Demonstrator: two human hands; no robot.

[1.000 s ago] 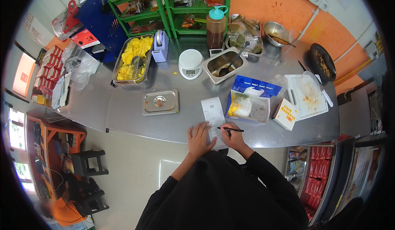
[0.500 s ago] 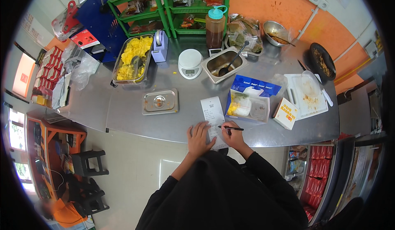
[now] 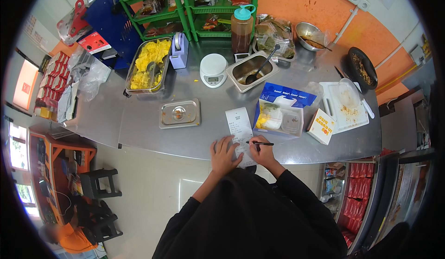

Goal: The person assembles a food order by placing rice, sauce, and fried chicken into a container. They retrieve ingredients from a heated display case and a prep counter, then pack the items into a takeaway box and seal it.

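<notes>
A long white paper receipt point(image 3: 238, 121) lies on the steel table, its lower end reaching the near edge. My left hand point(image 3: 224, 156) rests flat on the receipt's left side with fingers spread. In my right hand point(image 3: 263, 153) is a black pen point(image 3: 264, 143), its tip at the paper's printed lines. Just beyond, to the right, stands an open blue and white meal box point(image 3: 278, 128) with rice, yellow food and a clear lidded cup in it. A small white and yellow carton point(image 3: 321, 127) stands beside that box.
Behind are a white kitchen scale point(image 3: 213, 69), a steel pan point(image 3: 238, 78) with a black ladle, and a tray of yellow food point(image 3: 134, 89). A steel lid point(image 3: 180, 114) lies left. At right are a white cutting board point(image 3: 345, 120) and knife. A person in orange point(image 3: 76, 238) sits lower left.
Hardly anything differs. Both hands keep their places on the receipt, and the whole view has shifted very slightly.
</notes>
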